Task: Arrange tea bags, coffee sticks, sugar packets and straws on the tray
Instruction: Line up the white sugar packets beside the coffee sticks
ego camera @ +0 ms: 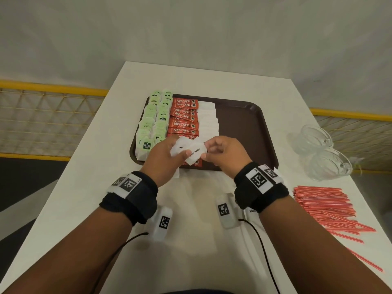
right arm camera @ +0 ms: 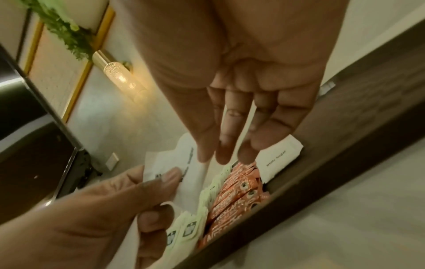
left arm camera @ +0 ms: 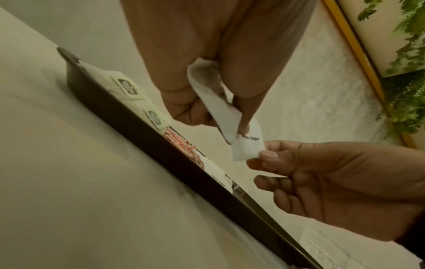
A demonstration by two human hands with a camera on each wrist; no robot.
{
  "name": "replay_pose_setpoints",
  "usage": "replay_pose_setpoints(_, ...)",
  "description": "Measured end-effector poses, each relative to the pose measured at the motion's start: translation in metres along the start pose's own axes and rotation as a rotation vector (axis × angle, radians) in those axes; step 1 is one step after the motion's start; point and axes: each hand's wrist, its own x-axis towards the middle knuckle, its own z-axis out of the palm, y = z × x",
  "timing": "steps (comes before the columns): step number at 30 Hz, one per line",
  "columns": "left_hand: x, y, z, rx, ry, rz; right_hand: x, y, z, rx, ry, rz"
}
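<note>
"NESCAFE CLASSIC" is printed in white on the red coffee sticks (ego camera: 184,117) in the middle column of the brown tray (ego camera: 250,124), "White Sugar" in black on the white sugar packets (ego camera: 196,154) held just above the tray's near edge, and the green tea-bag tags (ego camera: 146,145) at its left carry a logo too small to read.

Both forearms are bare. Each wrist wears a thick black fabric band (ego camera: 131,198) carrying white blocks printed with black square code markers (ego camera: 259,180). A thin black cable (ego camera: 261,249) trails from under each wrist.
</note>
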Motion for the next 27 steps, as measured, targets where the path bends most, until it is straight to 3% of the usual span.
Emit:
replay_pose_setpoints(7,0.000,0.001,0.002,-0.008,0.002,0.008,0.000,0.001,-0.009,0.151,-0.108,0.035)
replay_pose_setpoints(11,0.001,0.003,0.002,-0.017,-0.010,0.014,0.008,0.004,-0.010,0.159,-0.047,0.036)
replay_pose_setpoints(16,0.001,0.003,-0.003,-0.102,0.051,-0.041,0.024,0.022,-0.017,0.481,0.169,0.259)
replay_pose_setpoints(18,0.001,0.002,-0.004,-0.098,0.056,-0.049,0.030,0.030,-0.017,0.416,0.207,0.331)
replay_pose_setpoints(27,0.000,-0.010,-0.007,-0.066,0.048,-0.122,0.051,0.029,-0.006,0.200,0.126,0.546)
